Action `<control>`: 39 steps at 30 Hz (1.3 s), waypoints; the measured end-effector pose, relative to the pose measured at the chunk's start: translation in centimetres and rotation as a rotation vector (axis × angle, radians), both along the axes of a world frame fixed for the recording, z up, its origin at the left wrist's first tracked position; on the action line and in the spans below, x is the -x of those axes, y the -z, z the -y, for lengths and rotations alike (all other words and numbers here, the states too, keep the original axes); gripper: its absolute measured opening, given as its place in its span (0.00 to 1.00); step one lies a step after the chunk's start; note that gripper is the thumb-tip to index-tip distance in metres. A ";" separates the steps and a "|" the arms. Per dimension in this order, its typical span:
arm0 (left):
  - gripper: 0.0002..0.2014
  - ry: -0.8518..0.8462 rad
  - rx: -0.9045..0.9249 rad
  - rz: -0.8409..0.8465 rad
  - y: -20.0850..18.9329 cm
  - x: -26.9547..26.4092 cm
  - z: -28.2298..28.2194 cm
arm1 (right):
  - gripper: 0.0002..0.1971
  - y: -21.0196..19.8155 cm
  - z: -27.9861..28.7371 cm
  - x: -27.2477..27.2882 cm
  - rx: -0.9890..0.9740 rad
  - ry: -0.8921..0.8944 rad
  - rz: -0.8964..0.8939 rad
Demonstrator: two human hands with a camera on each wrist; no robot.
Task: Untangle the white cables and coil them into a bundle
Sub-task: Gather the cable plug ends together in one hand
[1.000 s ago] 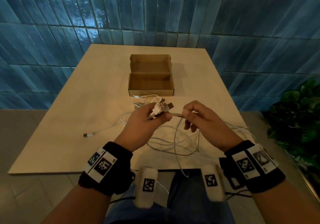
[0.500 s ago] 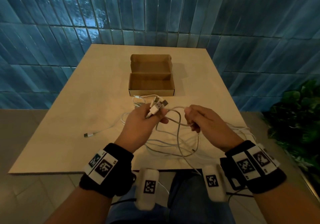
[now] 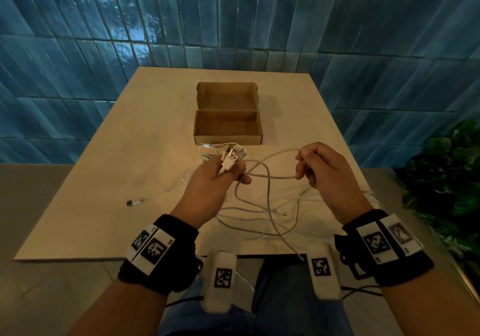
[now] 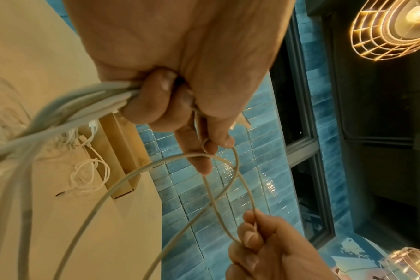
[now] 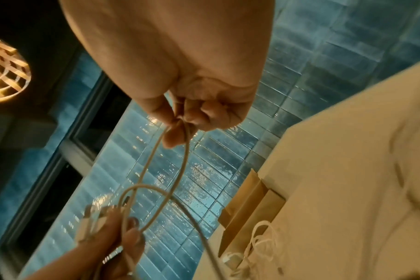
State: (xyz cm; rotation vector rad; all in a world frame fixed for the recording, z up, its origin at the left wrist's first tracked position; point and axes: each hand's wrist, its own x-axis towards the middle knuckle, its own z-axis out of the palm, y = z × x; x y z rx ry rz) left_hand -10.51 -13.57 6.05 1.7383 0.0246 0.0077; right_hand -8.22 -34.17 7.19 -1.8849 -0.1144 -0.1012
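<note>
Tiled café-like interior, blue wall tiles [image 3: 259,24], cage lamps [image 4: 391,28]

Cables [image 3: 262,206] lie on the table [image 3: 104,180] before the box [image 3: 228,128].

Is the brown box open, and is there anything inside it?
Open and empty. The cardboard box has its lid folded back, and only its bare brown floor shows inside. The white cables lie outside it.
</note>
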 end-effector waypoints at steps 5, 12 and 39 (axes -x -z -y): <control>0.04 0.020 -0.083 -0.004 0.8 -0.1 0.7 | 0.10 -0.7 0.1 -0.1 0.390 -0.166 0.141; 0.06 0.036 -0.048 -0.009 0.2 0.1 0.0 | 0.13 -0.6 0.7 -0.7 0.075 0.033 0.150; 0.05 0.061 -0.114 0.017 0.9 -0.1 0.7 | 0.13 0.2 -1.4 -1.2 0.855 -0.229 0.613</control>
